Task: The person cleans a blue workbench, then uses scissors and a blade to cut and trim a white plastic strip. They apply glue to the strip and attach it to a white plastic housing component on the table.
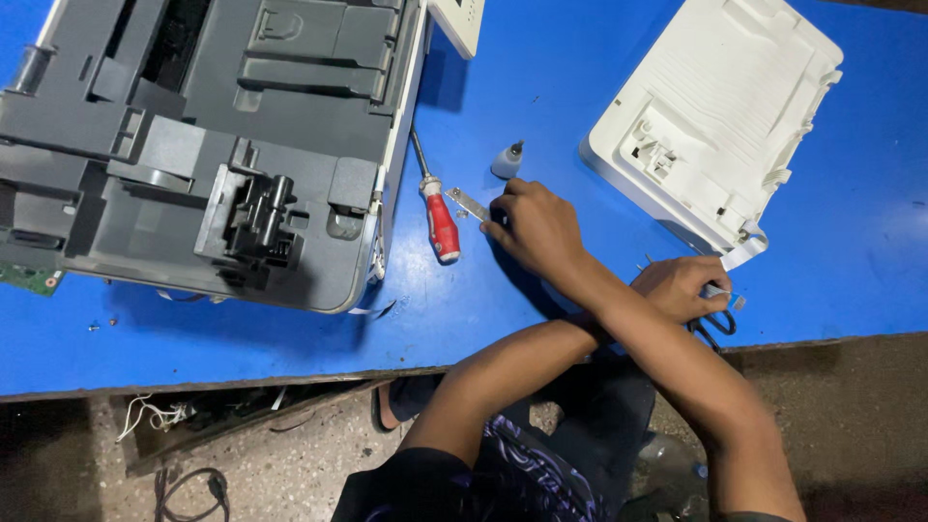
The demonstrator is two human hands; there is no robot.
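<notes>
Beside the red-handled screwdriver [441,220], your right hand [536,227] reaches across your left arm. Its fingertips are drawn together on the end of a small metal strip [471,205], which lies flat on the blue table [541,87]. A small nozzle-topped bottle [507,159] stands just above your knuckles. Your left hand [681,288] is closed around a dark looped object [717,324], maybe scissors, near the table edge and touching the white ribbon cable [744,253]. As for progress, the strip-down looks well along. The white cover panel [720,111] is off and lies well apart on the right. The grey printer chassis [203,145] sits opened up on the left, its black carriage [259,220] exposed. Nothing looks refitted yet.
</notes>
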